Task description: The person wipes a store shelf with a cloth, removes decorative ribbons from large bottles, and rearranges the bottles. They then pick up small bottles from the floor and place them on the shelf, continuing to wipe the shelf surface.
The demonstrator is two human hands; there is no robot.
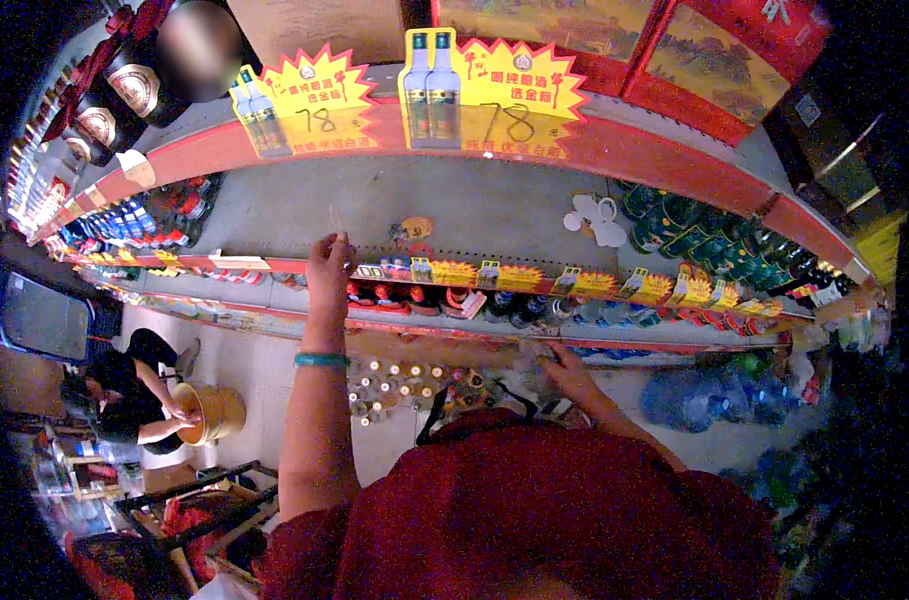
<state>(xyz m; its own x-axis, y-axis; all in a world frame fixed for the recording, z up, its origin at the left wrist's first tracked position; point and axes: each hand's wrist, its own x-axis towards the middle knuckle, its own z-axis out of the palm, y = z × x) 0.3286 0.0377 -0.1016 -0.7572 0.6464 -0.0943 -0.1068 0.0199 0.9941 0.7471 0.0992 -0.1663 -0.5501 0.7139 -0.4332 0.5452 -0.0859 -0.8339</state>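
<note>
My left hand [329, 255] is raised at the front edge of a grey metal shelf [297, 195], its fingers drawn together. A faint pale sliver shows just above the fingertips, too blurred to name. A small torn paper label [415, 227] lies on the shelf to the right of this hand. Lower down, my right hand [563, 369] is at the red edge of a lower shelf. Something greyish and blurred is at its fingertips; whether it is gripped I cannot tell. Below, several capped bottles [394, 386] stand on the floor.
Yellow price cards [492, 94] with writing line the shelf edges. Green-labelled bottles [672, 225] stand at the right, blue-labelled bottles [128, 221] at the left. White tags [595, 220] lie on the shelf. A person [128, 397] crouches at left over a yellowish bucket [222, 412].
</note>
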